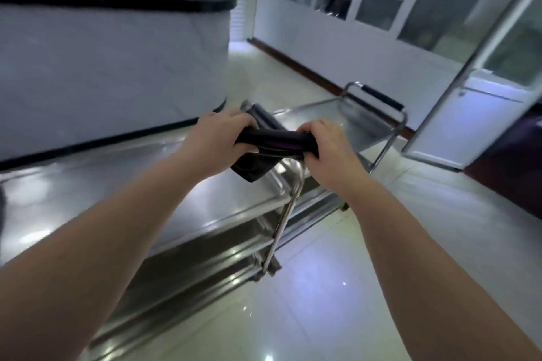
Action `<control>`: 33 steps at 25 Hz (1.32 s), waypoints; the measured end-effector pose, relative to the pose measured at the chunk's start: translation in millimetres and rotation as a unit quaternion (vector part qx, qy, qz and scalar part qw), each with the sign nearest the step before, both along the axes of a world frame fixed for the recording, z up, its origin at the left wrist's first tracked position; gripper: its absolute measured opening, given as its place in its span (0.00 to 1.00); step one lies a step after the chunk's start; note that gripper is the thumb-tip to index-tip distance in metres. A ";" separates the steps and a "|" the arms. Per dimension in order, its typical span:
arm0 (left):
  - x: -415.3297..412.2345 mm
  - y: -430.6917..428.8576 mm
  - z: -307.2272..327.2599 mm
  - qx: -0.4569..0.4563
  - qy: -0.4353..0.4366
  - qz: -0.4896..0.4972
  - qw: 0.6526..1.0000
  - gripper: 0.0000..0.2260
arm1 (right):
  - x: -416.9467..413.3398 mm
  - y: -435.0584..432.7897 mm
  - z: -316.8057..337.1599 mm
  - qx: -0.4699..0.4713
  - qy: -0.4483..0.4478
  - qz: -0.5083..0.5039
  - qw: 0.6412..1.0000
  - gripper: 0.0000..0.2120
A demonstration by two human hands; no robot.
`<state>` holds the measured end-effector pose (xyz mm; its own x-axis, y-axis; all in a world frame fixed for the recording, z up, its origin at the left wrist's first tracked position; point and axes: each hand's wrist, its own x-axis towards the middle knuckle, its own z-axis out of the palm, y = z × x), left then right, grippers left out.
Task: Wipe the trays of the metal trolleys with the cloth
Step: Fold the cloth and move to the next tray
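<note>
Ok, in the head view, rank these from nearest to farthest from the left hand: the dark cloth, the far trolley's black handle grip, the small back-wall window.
1. dark cloth: gripped by the left hand, hanging below it.
2. black handle grip: on the far trolley's end, to the right.
3. small window: in the back wall, farthest.

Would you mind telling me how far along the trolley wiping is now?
Done: unclear; the near trolley's top tray shines, which proves nothing. In hand: the left hand and right hand grip the dark cloth stretched between them, not pressed to a tray. Left: wiping, including the far trolley.
</note>
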<state>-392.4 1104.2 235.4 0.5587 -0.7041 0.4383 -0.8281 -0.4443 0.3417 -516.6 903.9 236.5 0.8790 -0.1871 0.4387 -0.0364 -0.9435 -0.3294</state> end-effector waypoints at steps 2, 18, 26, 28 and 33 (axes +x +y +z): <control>7.9 -51.1 23.7 -0.005 -0.004 -0.046 0.999 0.12 | -8.1 -43.4 23.6 -0.024 -0.009 -0.021 0.999 0.17; -3.4 -574.6 107.4 -0.079 -0.143 -0.151 0.975 0.13 | -69.0 -509.8 109.1 -0.087 -0.098 -0.203 0.970 0.13; 96.2 -747.0 36.3 -0.043 -0.093 -0.116 0.988 0.11 | 43.2 -691.3 31.2 -0.026 -0.054 -0.204 0.977 0.17; 131.3 -795.5 11.1 -0.042 -0.054 -0.115 0.991 0.11 | 80.5 -734.9 5.3 -0.010 -0.043 -0.200 0.979 0.18; 215.3 -924.3 -36.6 -0.007 0.012 -0.093 0.996 0.10 | 165.6 -858.4 -34.5 0.030 0.004 -0.198 0.980 0.20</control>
